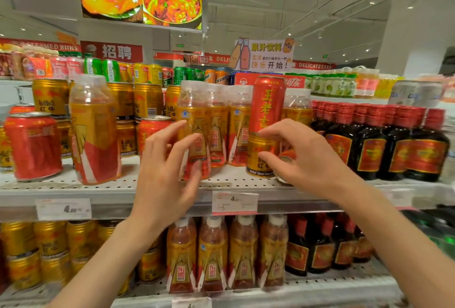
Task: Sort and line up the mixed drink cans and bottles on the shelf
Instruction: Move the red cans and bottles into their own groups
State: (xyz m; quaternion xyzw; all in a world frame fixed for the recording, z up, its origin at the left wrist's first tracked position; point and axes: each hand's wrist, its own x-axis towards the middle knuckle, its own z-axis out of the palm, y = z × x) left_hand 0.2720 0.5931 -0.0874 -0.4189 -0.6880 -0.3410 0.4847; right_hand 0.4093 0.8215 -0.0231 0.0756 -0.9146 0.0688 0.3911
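On the white perforated shelf [236, 180] a tall red can [268, 103] stands on top of a short gold can [257, 157]. My right hand [307, 160] hovers at that gold can with fingers spread, fingertips at its right side, holding nothing. A small can [285, 160] lies on its side partly hidden behind this hand. My left hand [167, 169] is open in front of a row of yellow-and-red plastic bottles [216, 130], not gripping any. Short red cans [34, 145] [151, 130] and one more such bottle [94, 130] stand mixed among gold cans [51, 97] on the left.
Dark bottles with red caps [394, 145] fill the shelf's right side. Price tags [235, 203] [63, 209] hang on the shelf's front edge. The lower shelf [320, 285] carries gold cans, yellow bottles and dark bottles. More cans line the top shelf [147, 73].
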